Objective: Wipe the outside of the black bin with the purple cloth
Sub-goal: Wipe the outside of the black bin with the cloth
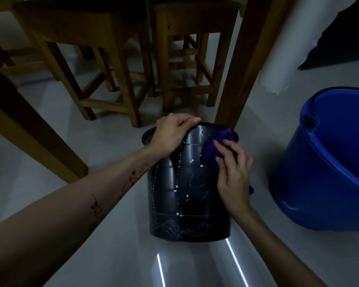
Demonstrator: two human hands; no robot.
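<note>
Black bin (184,183) stands on the pale glossy floor (50,152), centre frame, near side facing the camera, white specks and a scroll pattern on its wall. Right hand (234,177) presses the purple cloth (214,148) flat against the bin's upper right outside wall, fingers mostly straight over the cloth; a bit of cloth also shows below the palm. Can't tell whether the thumb pinches it. Left hand (172,133) grasps the bin's rim at top left, fingers curled over the edge, forearm reaching in from lower left. Blue bucket (327,162) sits on the floor to the right, near the bin but apart from it, tilted in view. Behind the bin: a wooden table leg (245,65) just beyond the rim, two wooden stools (195,59) farther back.
</note>
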